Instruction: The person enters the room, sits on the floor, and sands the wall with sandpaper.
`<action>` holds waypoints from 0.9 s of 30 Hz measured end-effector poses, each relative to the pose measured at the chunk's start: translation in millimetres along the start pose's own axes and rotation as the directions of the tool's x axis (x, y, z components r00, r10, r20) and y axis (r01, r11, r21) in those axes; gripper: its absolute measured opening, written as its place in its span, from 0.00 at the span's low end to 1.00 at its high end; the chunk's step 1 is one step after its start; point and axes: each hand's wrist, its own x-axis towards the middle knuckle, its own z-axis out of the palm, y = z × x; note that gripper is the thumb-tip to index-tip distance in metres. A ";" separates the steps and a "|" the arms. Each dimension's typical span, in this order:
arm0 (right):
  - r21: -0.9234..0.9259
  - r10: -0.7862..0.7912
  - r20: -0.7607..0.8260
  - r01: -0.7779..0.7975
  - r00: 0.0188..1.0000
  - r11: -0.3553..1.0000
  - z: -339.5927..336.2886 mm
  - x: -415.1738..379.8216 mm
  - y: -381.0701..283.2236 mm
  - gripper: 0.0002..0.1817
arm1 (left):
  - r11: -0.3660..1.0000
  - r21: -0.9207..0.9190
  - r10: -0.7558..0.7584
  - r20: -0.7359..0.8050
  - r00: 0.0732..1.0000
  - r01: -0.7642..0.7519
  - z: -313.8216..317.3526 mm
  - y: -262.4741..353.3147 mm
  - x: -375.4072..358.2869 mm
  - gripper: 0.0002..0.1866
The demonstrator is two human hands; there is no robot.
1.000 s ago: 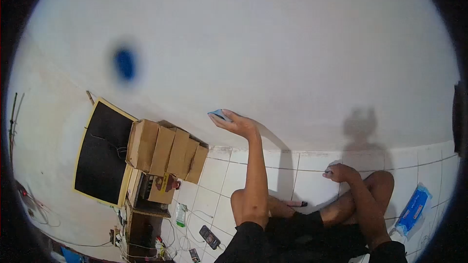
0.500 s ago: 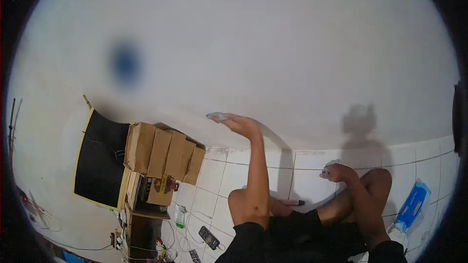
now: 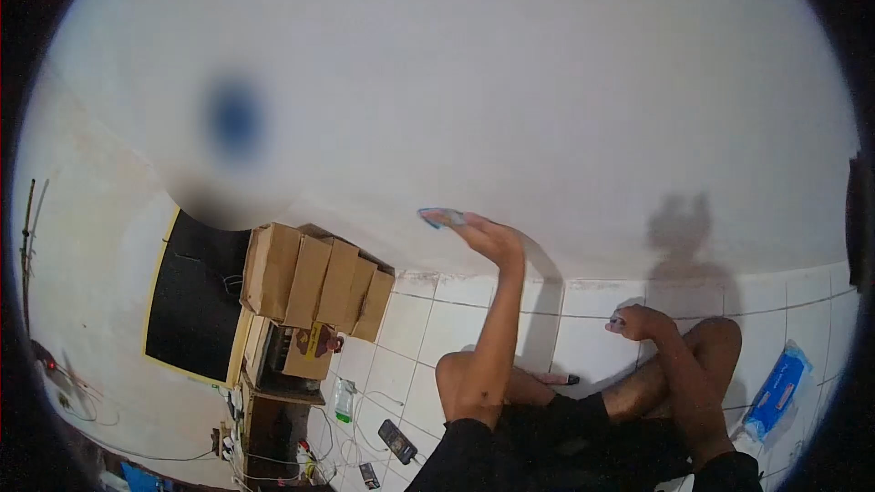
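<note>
My left hand [image 3: 490, 239] is raised in front of the pale wall, its arm bent up from the elbow. Its fingers hold a thin, flat, grey-blue piece [image 3: 443, 217] with a bluish edge; its kind is too small to make out. Lower and to the right, my right hand [image 3: 643, 322] is closed above my bent leg. A small greyish thing [image 3: 617, 321] shows at its fingertips, too small to name. Both forearms are bare below black sleeves.
Cardboard boxes [image 3: 324, 278] stand stacked at left beside a black panel with a yellow border [image 3: 200, 301]. A phone [image 3: 396, 441], cables and a clear-and-green packet [image 3: 344, 400] lie on the tiled floor [image 3: 415, 333]. A blue plastic pack [image 3: 777, 392] lies at right.
My left hand has moved to the right with the thin flat piece still in it. The whole view has shifted slightly; my right hand stays closed over my leg.
</note>
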 end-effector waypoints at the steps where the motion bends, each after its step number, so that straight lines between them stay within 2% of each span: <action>1: 0.022 0.002 -0.031 -0.002 1.000 1.000 -4.7 -0.6 -3.8 0.30 | 0.997 -0.078 0.030 0.015 0.999 -0.028 -0.8 -0.2 -1.6 0.29; 4: 0.011 0.039 -0.070 -0.039 0.997 0.999 -7.4 -6.1 -10.9 0.30 | 0.886 -0.314 -0.359 0.000 0.933 0.341 -4.6 -35.6 7.5 0.30; 5: 0.009 0.042 -0.038 -0.042 0.998 0.999 -8.3 -7.6 -11.0 0.31 | 0.962 -0.058 -0.268 -0.018 0.963 0.267 0.6 -47.2 2.1 0.30; 7: -0.003 0.032 0.034 -0.032 0.999 0.999 -9.7 -5.0 -12.2 0.31 | 0.993 -0.093 -0.065 0.020 0.998 0.066 -4.7 -23.2 6.2 0.29; 8: -0.003 0.014 0.004 -0.014 1.000 1.000 -6.8 -2.1 -11.2 0.32 | 0.993 -0.115 0.043 0.033 0.999 -0.039 -7.4 -12.4 9.0 0.28; 9: -0.004 0.002 -0.027 -0.002 1.000 1.000 -2.2 -1.1 -9.6 0.32 | 0.983 -0.002 -0.185 0.105 0.977 0.186 -14.9 -25.7 23.2 0.29; 11: -0.007 -0.015 -0.048 0.014 0.999 1.000 -0.4 1.1 -2.5 0.32 | 0.983 -0.052 -0.175 0.046 0.983 0.177 -2.4 -34.2 14.0 0.29; 12: -0.009 -0.022 -0.025 0.022 0.999 1.000 -6.1 -3.0 -9.3 0.31 | 0.982 -0.067 -0.174 0.019 0.985 0.175 -5.2 -14.2 15.7 0.30; 13: -0.014 -0.036 -0.007 0.035 0.999 0.999 -9.6 -2.5 -13.0 0.31 | 0.997 -0.079 -0.003 0.080 0.997 0.009 -6.8 3.7 8.2 0.30; 16: -0.024 0.021 0.008 -0.021 1.000 0.999 -6.2 4.7 -10.3 0.31 | 0.992 -0.125 -0.009 0.077 0.997 0.019 -9.0 -15.4 19.2 0.30; 18: -0.040 0.073 0.014 -0.072 0.997 0.997 -14.7 -5.8 -23.2 0.31 | 0.962 -0.197 -0.172 0.091 0.981 0.187 -3.6 -34.8 11.5 0.30; 20: -0.034 0.105 0.025 -0.105 0.994 0.994 -18.0 -11.4 -31.0 0.31 | 0.989 -0.093 0.120 0.069 0.990 -0.113 -2.9 4.9 3.5 0.29; 21: -0.017 0.112 0.024 -0.112 0.993 0.994 -15.3 -9.8 -28.0 0.31 | 0.984 -0.113 0.148 0.093 0.985 -0.137 -4.9 -2.3 4.4 0.30; 24: -0.010 0.063 -0.031 -0.063 0.998 0.998 -7.1 -2.8 -13.6 0.30 | 0.975 -0.169 -0.147 -0.011 0.989 0.143 -7.5 -17.4 24.2 0.31; 25: -0.016 0.036 -0.047 -0.037 0.998 0.999 -2.8 -3.0 -9.0 0.29 | 0.988 -0.105 -0.113 0.024 0.993 0.114 -3.0 -9.6 17.9 0.32; 27: -0.029 0.018 -0.031 -0.018 0.999 0.999 1.6 -3.2 -5.2 0.29 | 0.994 -0.105 0.030 0.101 0.994 -0.020 -5.8 -5.6 16.2 0.32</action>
